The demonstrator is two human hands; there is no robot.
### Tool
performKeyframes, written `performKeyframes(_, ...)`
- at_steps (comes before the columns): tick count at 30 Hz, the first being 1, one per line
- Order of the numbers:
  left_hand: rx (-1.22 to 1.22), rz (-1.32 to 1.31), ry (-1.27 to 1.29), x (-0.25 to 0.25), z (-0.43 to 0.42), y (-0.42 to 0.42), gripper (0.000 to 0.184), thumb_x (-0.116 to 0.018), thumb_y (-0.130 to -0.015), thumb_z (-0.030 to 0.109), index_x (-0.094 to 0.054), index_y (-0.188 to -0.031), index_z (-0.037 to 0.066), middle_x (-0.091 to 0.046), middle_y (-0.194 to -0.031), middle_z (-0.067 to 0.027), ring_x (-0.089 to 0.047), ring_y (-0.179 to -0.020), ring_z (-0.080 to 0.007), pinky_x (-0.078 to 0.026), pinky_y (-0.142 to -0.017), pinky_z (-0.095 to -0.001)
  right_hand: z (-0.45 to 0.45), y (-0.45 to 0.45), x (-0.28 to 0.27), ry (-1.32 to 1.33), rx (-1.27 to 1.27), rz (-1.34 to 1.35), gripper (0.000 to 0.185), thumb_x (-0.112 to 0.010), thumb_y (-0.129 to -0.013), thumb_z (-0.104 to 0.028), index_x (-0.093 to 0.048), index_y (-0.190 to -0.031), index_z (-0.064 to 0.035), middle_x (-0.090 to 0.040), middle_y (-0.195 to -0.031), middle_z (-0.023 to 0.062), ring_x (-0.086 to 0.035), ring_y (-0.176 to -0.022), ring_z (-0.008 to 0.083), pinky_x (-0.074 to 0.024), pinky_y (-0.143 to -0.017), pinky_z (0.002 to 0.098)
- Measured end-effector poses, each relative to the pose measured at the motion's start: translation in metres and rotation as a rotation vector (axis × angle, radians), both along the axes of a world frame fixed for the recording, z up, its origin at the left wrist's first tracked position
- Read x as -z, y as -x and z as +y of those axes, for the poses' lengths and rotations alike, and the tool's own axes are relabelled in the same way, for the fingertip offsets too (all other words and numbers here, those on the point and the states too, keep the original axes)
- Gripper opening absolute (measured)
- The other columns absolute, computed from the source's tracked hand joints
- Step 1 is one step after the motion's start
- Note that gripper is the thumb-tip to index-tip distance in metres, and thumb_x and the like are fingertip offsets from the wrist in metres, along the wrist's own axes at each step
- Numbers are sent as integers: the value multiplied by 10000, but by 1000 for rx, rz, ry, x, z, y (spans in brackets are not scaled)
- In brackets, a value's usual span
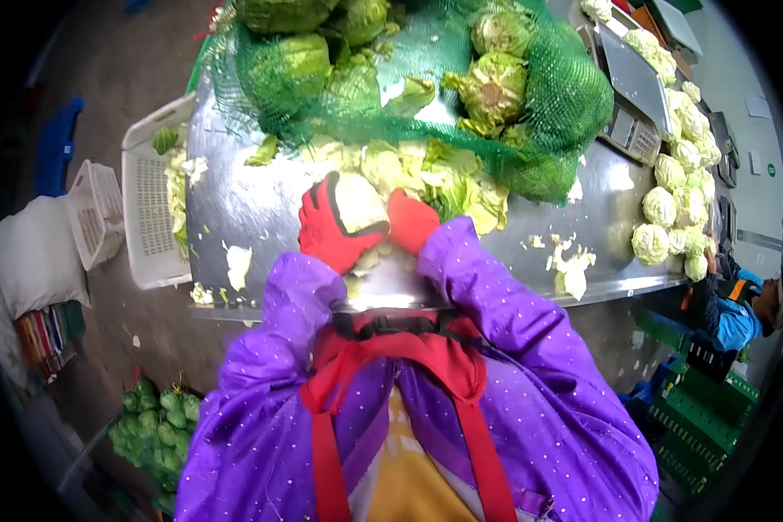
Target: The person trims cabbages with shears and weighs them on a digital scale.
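A pale, trimmed cabbage (359, 202) rests on the metal table in front of me. My left hand (335, 230), in a red glove with dark edging, curves around its left and near side, thumb spread from the fingers. Against its right side is my right hand (411, 222), also red-gloved, with fingers curled in; what they pinch is hidden. Loose cabbage leaves (461, 178) lie in a heap just beyond both hands. Behind them spreads a green mesh bag (565, 96) with several untrimmed cabbages (491, 87) in it.
Scraps (572, 270) dot the metal table (270, 196). A white crate (152, 235) with leaves stands left. At right are a scale (631, 130) and a row of peeled cabbages (657, 207); a person in blue (735, 313) is beyond. Bagged cabbages (158, 426) sit on the floor.
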State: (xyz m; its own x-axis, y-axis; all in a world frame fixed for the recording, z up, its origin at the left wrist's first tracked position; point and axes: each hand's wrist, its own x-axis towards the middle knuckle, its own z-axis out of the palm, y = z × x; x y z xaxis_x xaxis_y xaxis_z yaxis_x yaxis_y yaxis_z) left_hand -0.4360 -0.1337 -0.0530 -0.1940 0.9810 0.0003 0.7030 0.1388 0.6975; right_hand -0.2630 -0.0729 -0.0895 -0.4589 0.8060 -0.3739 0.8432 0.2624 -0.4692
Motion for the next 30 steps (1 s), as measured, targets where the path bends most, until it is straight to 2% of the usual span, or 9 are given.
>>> performKeyframes(3, -14, -347, -36, -6, -16, 13, 1068, -906, -599, 276, -317, -1464, 62, -393, -1384, -175, -411, -1298, -334, -383, -1085, -442, 5, -17, -13, 195, 86, 203, 313, -577, -847, -159, -514, -1085, 34, -660, -840, 245, -676, -762, 364, -525, -671, 458)
performKeyframes(6, 16, -546, -98, 15, -49, 46, 1083, -910, -594, 174, -294, -1476, 47, -370, -1444, -150, -378, -1356, -282, -346, -1131, -406, 4, -37, -11, 653, 329, 548, 334, -606, -876, -227, -540, -1086, 23, -646, -859, 131, -639, -756, 191, -501, -628, 348)
performKeyframes(9, -59, -627, -108, 28, -78, 59, 1108, -914, -590, 174, -271, -1483, 47, -381, -1440, -145, -401, -1341, -283, -365, -1118, -410, -17, -36, -45, 674, 326, 608, 464, -624, -909, -300, -520, -1229, 19, -657, -952, 114, -631, -820, 187, -504, -692, 323)
performKeyframes(12, -131, -666, -136, 32, -90, 63, 1127, -917, -582, 153, -255, -1488, 49, -372, -1453, -142, -400, -1344, -275, -375, -1112, -408, -36, -15, -58, 493, 190, 714, 610, -621, -934, -377, -451, -1378, 4, -653, -1093, 176, -628, -979, 243, -494, -845, 342)
performKeyframes(14, -192, -809, -136, 28, -91, 55, 1136, -919, -575, 138, -250, -1489, 49, -367, -1460, -140, -397, -1347, -271, -380, -1109, -406, -39, -1, -62, 533, 104, 650, 684, -554, -961, -430, -359, -1466, -13, -535, -1319, 298, -539, -1223, 362, -420, -1011, 402)
performKeyframes(16, -155, -717, -137, 28, -90, 56, 1151, -915, -575, 113, -238, -1503, 51, -359, -1470, -134, -384, -1357, -261, -374, -1115, -399, -44, 11, -55, 268, -21, 589, 651, -500, -977, -415, -330, -1486, -45, -547, -1286, 294, -561, -1162, 419, -445, -975, 430)
performKeyframes(22, -140, -625, -110, 12, -82, 49, 1133, -902, -579, 80, -259, -1512, 57, -375, -1431, -124, -398, -1336, -267, -354, -1128, -398, -45, 23, -53, 156, 19, 434, 595, -455, -985, -400, -335, -1495, -118, -588, -1182, 247, -603, -999, 449, -467, -890, 478)
performKeyframes(28, -197, -599, -75, 27, -70, 53, 1138, -917, -545, 95, -298, -1500, 59, -394, -1395, -145, -416, -1311, -292, -374, -1108, -404, -19, 34, -31, 210, 60, 516, 530, -453, -987, -389, -420, -1462, -156, -642, -1114, 245, -604, -1042, 431, -477, -900, 446)
performKeyframes(30, -186, -537, -87, 23, -69, 48, 1143, -910, -525, 64, -307, -1497, 62, -400, -1391, -153, -418, -1310, -298, -381, -1099, -405, -7, 37, -24, 374, 343, 589, 484, -457, -991, -387, -517, -1388, -117, -661, -1099, 260, -635, -1028, 377, -473, -911, 399)
